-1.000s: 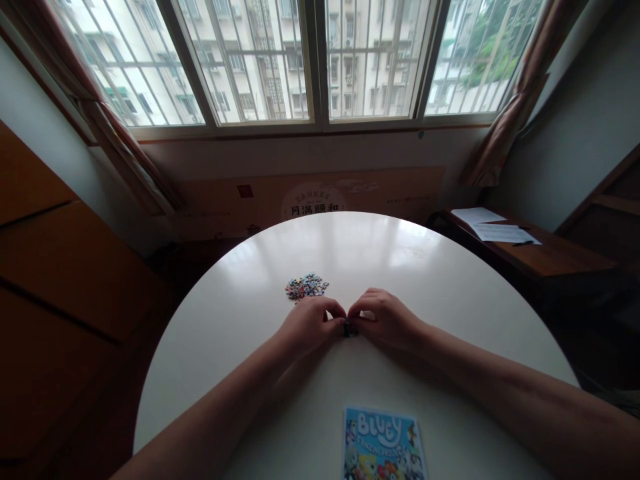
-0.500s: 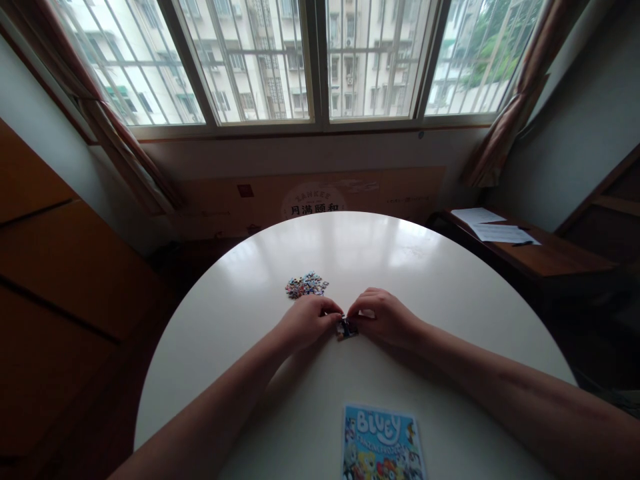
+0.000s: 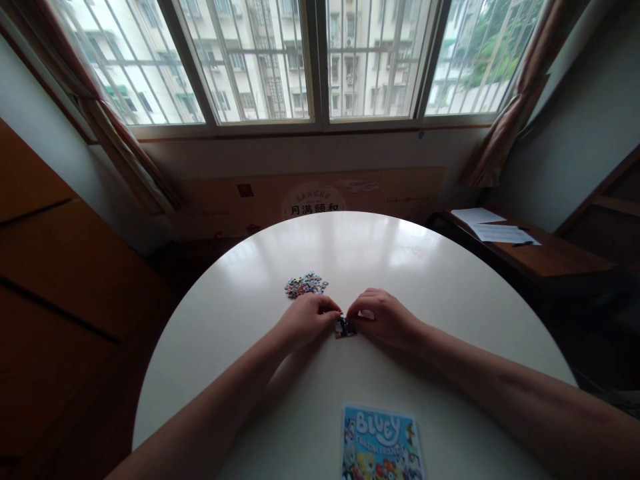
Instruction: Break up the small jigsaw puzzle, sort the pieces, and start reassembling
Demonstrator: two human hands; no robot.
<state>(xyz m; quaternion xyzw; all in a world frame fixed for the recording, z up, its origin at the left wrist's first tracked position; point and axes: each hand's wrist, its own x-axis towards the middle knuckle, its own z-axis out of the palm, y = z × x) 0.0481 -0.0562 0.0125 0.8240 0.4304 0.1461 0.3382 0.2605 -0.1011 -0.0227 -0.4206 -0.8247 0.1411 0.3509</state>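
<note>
On the white round table, a small dark cluster of joined jigsaw puzzle pieces [image 3: 345,328] lies between my two hands. My left hand [image 3: 313,317] pinches at the upper left edge of this cluster, thumb and forefinger together. From the other side my right hand [image 3: 383,317] pinches at its upper right edge. The fingertips partly cover the pieces, so the exact grip of each is hard to see. Just beyond my left hand is a loose pile of jigsaw puzzle pieces [image 3: 304,285] in mixed colours.
A blue picture card [image 3: 383,443] reading "Bluey" lies on the white table [image 3: 210,373] near the front. To the right, a wooden side table [image 3: 560,257] carries papers [image 3: 505,233] and a pen. Barred windows [image 3: 320,60] and a printed carton panel [image 3: 390,200] stand behind.
Both hands stay almost in place, shifting very slightly left. The small puzzle cluster has turned a little and now sits straighter between the fingers.
</note>
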